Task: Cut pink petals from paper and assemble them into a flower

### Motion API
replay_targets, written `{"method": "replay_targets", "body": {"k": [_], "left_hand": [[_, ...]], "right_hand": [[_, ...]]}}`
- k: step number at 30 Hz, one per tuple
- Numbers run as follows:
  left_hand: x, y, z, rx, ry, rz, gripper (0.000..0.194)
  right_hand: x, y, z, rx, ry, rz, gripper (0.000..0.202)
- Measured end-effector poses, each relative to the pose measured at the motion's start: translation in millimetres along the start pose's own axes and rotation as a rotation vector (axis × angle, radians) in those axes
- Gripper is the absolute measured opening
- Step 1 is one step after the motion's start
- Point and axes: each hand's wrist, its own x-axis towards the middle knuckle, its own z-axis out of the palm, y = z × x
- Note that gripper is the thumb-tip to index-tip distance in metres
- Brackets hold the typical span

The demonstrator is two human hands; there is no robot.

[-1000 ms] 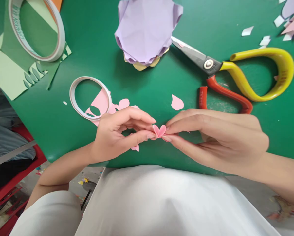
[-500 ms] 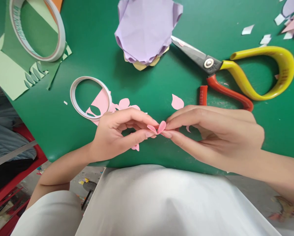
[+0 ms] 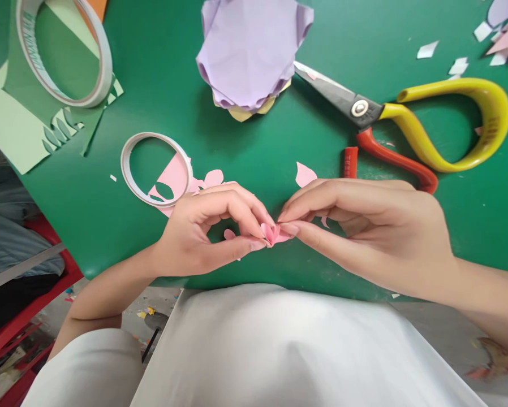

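Observation:
A small pink paper flower (image 3: 271,233) with folded petals is held between both hands near the table's front edge. My left hand (image 3: 220,229) pinches its left side between thumb and fingers. From the right, my right hand (image 3: 373,232) grips a petal with thumb and forefinger. A loose pink petal (image 3: 305,174) lies just beyond my right hand. Pink cut paper (image 3: 175,178) lies partly under a small tape roll (image 3: 127,169), beyond my left hand. Another pink piece shows behind my left fingers, partly hidden.
Open scissors (image 3: 366,116) with yellow and red handles lie beyond my right hand. A purple paper flower (image 3: 252,51) stands at the back. A larger tape roll (image 3: 106,73) rests on green paper (image 3: 18,73) at the left. White scraps (image 3: 427,50) lie back right.
The pink flower has turned and sits slightly lower, its petals now bunched closer together. My left fingers have shifted around it, and my right fingertips have moved a little left.

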Motion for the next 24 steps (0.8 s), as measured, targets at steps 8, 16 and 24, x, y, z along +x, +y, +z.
{"method": "replay_targets", "body": {"k": [8, 16, 24], "left_hand": [[-2.6, 0.0, 3.3, 0.008, 0.143, 0.021, 0.014], [-3.6, -0.7, 3.6, 0.129, 0.241, 0.105, 0.018], [-2.4, -3.7, 4.3, 0.186, 0.247, 0.150, 0.021]], "right_hand": [[-4.7, 4.3, 3.3, -0.202, 0.103, -0.160, 0.011], [-17.9, 8.5, 36.2, -0.687, -0.034, -0.453, 0.011], [-14.0, 14.7, 63.1, -0.743, 0.016, -0.417, 0.015]]}}
